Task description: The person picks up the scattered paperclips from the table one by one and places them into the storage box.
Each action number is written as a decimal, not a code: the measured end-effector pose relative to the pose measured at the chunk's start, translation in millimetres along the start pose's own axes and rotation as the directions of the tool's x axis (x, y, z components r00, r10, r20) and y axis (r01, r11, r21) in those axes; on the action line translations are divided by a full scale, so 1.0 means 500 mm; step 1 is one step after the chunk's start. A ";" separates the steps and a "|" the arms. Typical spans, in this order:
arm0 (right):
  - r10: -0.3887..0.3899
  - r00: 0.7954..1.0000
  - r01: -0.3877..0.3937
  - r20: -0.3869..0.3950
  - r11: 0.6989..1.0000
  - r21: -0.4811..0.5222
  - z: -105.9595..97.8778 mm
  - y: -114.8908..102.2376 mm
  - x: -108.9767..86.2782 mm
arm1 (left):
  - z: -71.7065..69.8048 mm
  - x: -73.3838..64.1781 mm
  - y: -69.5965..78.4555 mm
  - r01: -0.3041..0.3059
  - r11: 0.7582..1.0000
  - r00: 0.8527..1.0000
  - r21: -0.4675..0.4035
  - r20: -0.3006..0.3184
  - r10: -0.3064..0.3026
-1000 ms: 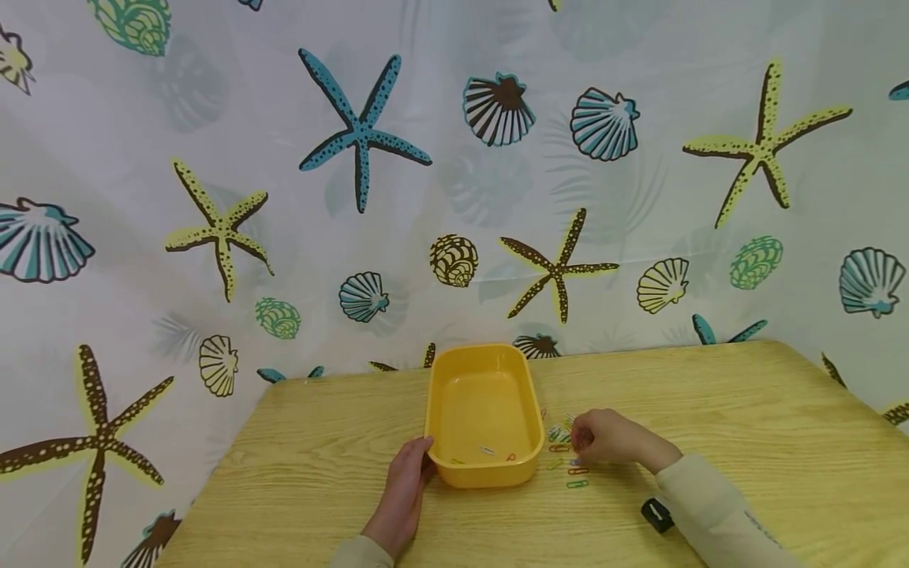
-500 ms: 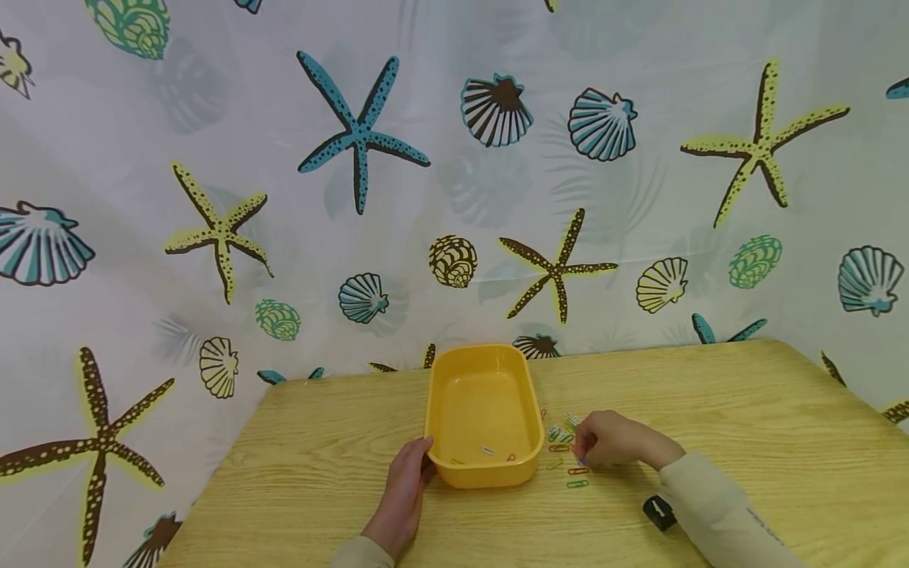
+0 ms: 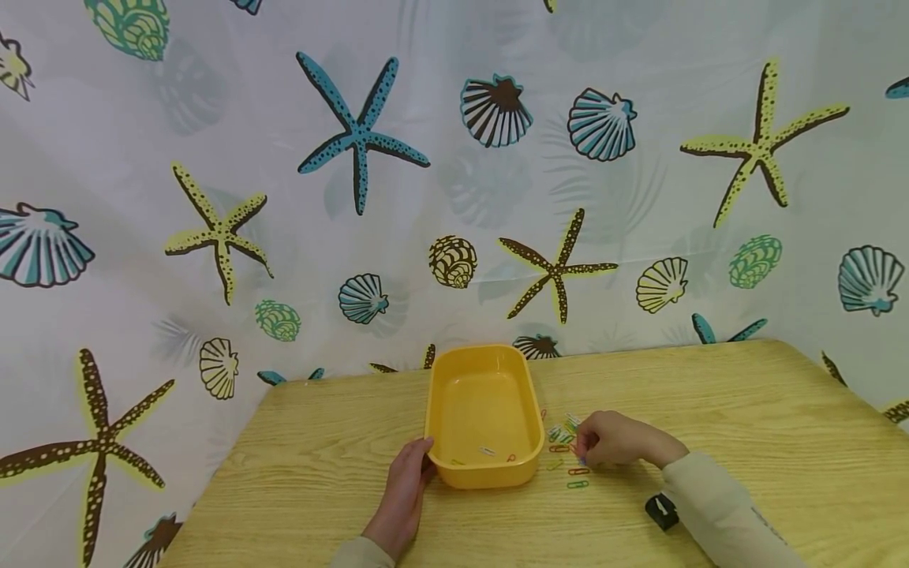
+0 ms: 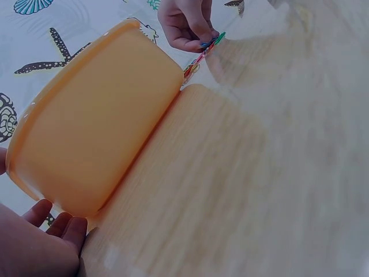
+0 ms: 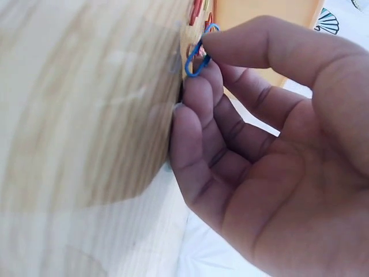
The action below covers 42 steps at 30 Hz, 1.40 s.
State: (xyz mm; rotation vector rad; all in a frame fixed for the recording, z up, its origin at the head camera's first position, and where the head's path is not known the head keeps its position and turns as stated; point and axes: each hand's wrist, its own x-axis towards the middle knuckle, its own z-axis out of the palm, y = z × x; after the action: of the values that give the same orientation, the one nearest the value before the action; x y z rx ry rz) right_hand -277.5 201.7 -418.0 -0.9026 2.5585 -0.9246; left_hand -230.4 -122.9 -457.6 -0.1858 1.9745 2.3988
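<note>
A yellow plastic tray (image 3: pixel 483 472) stands on the table, holding a white clip (image 3: pixel 486 451) and small yellow and red ones inside. My left hand (image 3: pixel 405 493) grips its near left corner; in the left wrist view several fingertips (image 4: pixel 75 231) press the tray's outer wall. To the right of the tray, my right hand (image 3: pixel 618 439) pinches a blue paper clip (image 5: pixel 190 71) between thumb and finger, low over the table. Loose paper clips lie between tray and hand: a green one (image 3: pixel 577 484), red ones (image 3: pixel 559 449), a yellow one (image 3: pixel 555 465) and a small cluster (image 3: pixel 559 434).
The wooden table (image 3: pixel 724 402) runs back to a white curtain (image 3: pixel 440 197) printed with starfish and shells. A small black block (image 3: pixel 662 511) shows beside my right sleeve (image 3: pixel 717 505).
My right hand has shifted slightly to the right, and the blue paper clip with it. My left hand and the tray stay where they were.
</note>
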 end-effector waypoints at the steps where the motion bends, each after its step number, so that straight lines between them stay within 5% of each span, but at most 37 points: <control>1: 0.004 1.000 -0.004 -0.001 1.000 0.004 -0.001 0.001 -0.001 | 0.001 0.000 0.000 0.001 1.000 1.000 0.000 -0.002 -0.001; 14: 0.065 0.996 -0.056 -0.055 0.989 0.139 -0.033 0.004 0.012 | 0.002 0.000 0.003 0.005 1.000 1.000 -0.003 -0.016 -0.005; 24: 0.135 0.981 -0.071 -0.137 0.916 0.396 -0.055 0.017 0.032 | 0.004 -0.001 0.005 -0.001 1.000 1.000 -0.006 -0.016 0.001; 42: 0.119 0.968 -0.016 -0.219 0.906 0.422 -0.040 -0.035 0.060 | 0.007 0.001 0.001 0.016 1.000 0.999 -0.001 -0.043 -0.016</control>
State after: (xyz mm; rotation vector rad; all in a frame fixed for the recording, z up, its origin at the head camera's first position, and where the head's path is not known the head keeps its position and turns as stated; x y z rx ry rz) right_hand -301.5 181.7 -392.7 -0.6001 2.4059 -1.5667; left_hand -231.1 -119.7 -456.7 -0.2537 1.9825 2.4054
